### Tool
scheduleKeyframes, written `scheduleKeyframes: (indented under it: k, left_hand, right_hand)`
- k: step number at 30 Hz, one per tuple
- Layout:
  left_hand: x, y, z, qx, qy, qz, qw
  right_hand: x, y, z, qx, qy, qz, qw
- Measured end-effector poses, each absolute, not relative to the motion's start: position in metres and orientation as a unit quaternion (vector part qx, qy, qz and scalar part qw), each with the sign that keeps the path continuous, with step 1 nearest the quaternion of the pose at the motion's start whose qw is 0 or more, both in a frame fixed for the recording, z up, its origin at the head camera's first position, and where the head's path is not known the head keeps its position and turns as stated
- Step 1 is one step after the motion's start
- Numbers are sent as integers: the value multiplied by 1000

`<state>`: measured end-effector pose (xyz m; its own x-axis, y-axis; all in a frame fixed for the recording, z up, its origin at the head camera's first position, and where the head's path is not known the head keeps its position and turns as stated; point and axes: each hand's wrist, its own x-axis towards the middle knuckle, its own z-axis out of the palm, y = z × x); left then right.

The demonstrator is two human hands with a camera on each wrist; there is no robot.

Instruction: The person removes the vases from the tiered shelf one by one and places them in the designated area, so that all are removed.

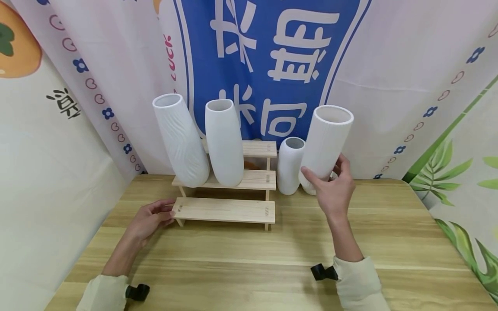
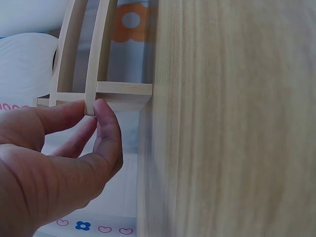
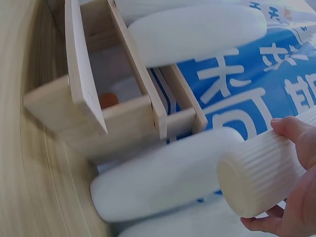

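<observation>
My right hand [image 1: 335,190] grips a tall white ribbed vase [image 1: 328,134] near its base, tilted and raised off the table. In the right wrist view the fine ribs and flat bottom of this vase [image 3: 261,173] show. My left hand [image 1: 149,220] pinches the left end of the lowest board on a three-step wooden stand [image 1: 223,210], thumb and finger on either side of the board's edge [image 2: 90,94]. On the middle step stand a wavy-patterned white vase [image 1: 183,142] and a smooth white vase [image 1: 224,144].
Right of the stand, a shorter white vase [image 1: 289,168] stands on the wooden table [image 1: 233,268]. Behind the held vase, another white vase [image 1: 308,188] is mostly hidden. A printed curtain [image 1: 389,86] hangs along the table's back edge.
</observation>
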<state>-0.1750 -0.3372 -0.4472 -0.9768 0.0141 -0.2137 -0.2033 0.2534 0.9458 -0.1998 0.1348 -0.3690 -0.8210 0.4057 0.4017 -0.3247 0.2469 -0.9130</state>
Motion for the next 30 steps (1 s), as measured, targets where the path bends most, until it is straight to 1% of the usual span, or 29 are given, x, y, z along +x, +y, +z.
scheduleKeyframes:
  k: [20,30]
  left_hand:
    - [-175,-338,-447,-56,788,607,84]
    - [-174,-338,-448,-60,787,607,86]
  right_hand:
    - [-202,191,-373,-79,-765,542,339]
    - [-202,211,-375,-104,-770,529,342]
